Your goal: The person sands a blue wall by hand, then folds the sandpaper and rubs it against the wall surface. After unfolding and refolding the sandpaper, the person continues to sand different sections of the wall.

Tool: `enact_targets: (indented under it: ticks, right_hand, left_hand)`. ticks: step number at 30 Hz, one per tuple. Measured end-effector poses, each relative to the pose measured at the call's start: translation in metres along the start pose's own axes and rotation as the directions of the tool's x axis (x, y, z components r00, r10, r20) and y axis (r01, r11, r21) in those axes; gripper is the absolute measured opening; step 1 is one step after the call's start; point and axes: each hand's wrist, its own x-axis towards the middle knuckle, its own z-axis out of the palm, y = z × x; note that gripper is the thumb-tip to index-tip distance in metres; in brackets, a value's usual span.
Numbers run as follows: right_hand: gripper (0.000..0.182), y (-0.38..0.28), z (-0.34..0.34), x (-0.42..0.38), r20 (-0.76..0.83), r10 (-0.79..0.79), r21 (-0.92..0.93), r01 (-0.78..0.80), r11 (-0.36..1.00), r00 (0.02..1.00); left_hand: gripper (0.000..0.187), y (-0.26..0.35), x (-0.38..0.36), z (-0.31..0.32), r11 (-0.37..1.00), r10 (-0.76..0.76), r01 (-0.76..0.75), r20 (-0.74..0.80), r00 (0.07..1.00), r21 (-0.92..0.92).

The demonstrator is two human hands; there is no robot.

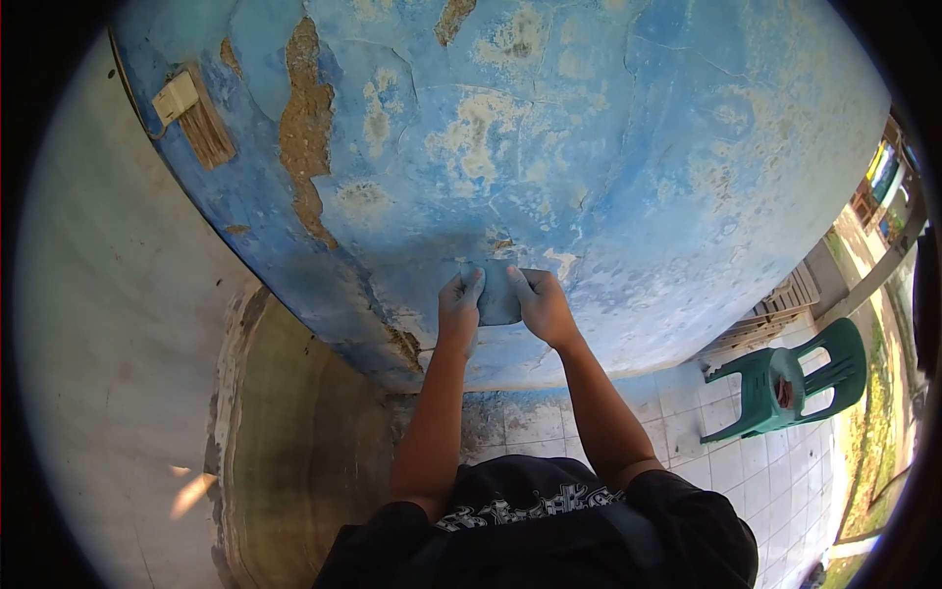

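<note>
Both hands grip a dusty blue-grey sheet that looks like sandpaper, one at each side. My left hand has its fingers closed around the left edge, thumb on top. On the right edge my right hand is closed in the same way, its thumb also on the near face. Pale dust coats the thumbs. The sheet is close to the lower part of a blue wall with peeling paint; whether it touches the wall is hidden. Most fingertips are out of sight behind the sheet.
Bare brown patches run down the wall's left side, near a white switch box on a wooden block. A green plastic chair stands on the white tile floor at the right. Wooden slats lean beyond it.
</note>
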Motion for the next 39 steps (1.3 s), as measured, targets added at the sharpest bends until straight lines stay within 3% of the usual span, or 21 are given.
enact_targets:
  ticks: [2,4,6,9,11,16,18,22,25,27,28,30,32,33,35,37,39]
  right_hand:
    - [0.049,-0.007,-0.001,-0.004,-0.038,-0.149,-0.163,0.141,0.977,0.988]
    - [0.048,-0.008,0.001,-0.007,-0.046,-0.176,-0.136,0.168,0.976,0.983]
    - [0.046,-0.014,0.006,-0.01,-0.057,-0.203,-0.111,0.196,0.974,0.977]
    - [0.04,-0.022,0.011,-0.016,-0.057,-0.316,-0.069,0.312,0.947,0.947]
    - [0.036,-0.02,0.009,-0.012,-0.036,-0.41,-0.291,0.383,0.877,0.911]
    - [0.031,-0.015,0.016,-0.008,-0.135,-0.439,-0.43,0.346,0.834,0.888]
    - [0.03,-0.015,0.016,-0.004,-0.167,-0.446,-0.461,0.33,0.824,0.879]
    - [0.032,-0.013,0.013,-0.002,-0.16,-0.446,-0.53,0.304,0.791,0.881]
    - [0.034,-0.007,0.011,-0.001,-0.161,-0.436,-0.559,0.282,0.78,0.885]
    - [0.035,-0.002,0.009,0.005,-0.159,-0.435,-0.566,0.28,0.776,0.886]
    - [0.036,0.003,0.004,0.007,-0.116,-0.381,-0.504,0.277,0.818,0.917]
    - [0.037,0.011,-0.005,0.011,-0.065,-0.33,-0.439,0.27,0.857,0.942]
    - [0.032,0.019,-0.011,0.014,0.026,-0.03,0.005,0.029,1.0,0.999]
    - [0.032,0.014,-0.01,0.013,0.028,-0.027,0.007,0.027,1.0,0.999]
    - [0.03,-0.003,-0.011,0.012,0.055,0.061,0.296,-0.074,0.952,0.997]
    - [0.029,-0.009,-0.007,0.013,0.026,-0.02,0.221,0.014,0.975,0.999]
    - [0.031,-0.009,-0.01,0.018,0.003,-0.104,0.14,0.103,0.985,0.995]
  left_hand:
    - [0.029,0.001,-0.004,0.0,1.0,0.002,-0.002,0.022,1.0,0.0]
    - [0.028,-0.001,-0.005,0.001,1.0,0.0,0.0,0.047,0.999,0.003]
    - [0.027,-0.003,-0.005,0.006,0.977,0.154,-0.163,0.072,0.985,0.138]
    - [0.027,-0.006,-0.01,0.012,0.975,0.201,-0.205,0.045,0.979,0.091]
    - [0.025,-0.008,-0.01,0.007,0.969,0.22,-0.225,0.059,0.974,0.099]
    - [0.02,-0.002,-0.016,0.017,0.96,0.268,-0.266,-0.01,0.963,0.092]
    - [0.019,-0.004,-0.016,0.019,0.919,0.382,-0.378,-0.013,0.924,0.112]
    - [0.021,-0.007,-0.011,0.012,0.916,0.384,-0.377,-0.026,0.923,0.14]
    - [0.023,-0.002,-0.008,0.013,0.906,0.423,-0.421,-0.048,0.905,0.044]
    - [0.025,-0.002,-0.002,0.01,0.909,0.402,-0.4,0.0,0.916,0.117]
    - [0.025,0.0,-0.002,0.007,0.909,0.403,-0.4,-0.001,0.915,0.12]
    - [0.03,0.007,0.0,0.0,0.934,0.249,-0.264,0.092,0.964,0.242]
    - [0.032,0.012,0.001,-0.002,0.941,0.214,-0.242,0.138,0.967,0.235]
    - [0.035,0.013,0.0,-0.003,0.949,0.174,-0.215,0.186,0.967,0.229]
    - [0.038,0.012,0.006,-0.015,0.943,0.106,-0.178,0.252,0.962,0.281]
    - [0.04,0.017,0.004,-0.012,0.931,0.033,-0.144,0.316,0.948,0.335]
    - [0.043,0.022,-0.004,-0.004,0.881,0.095,-0.229,0.321,0.942,0.414]
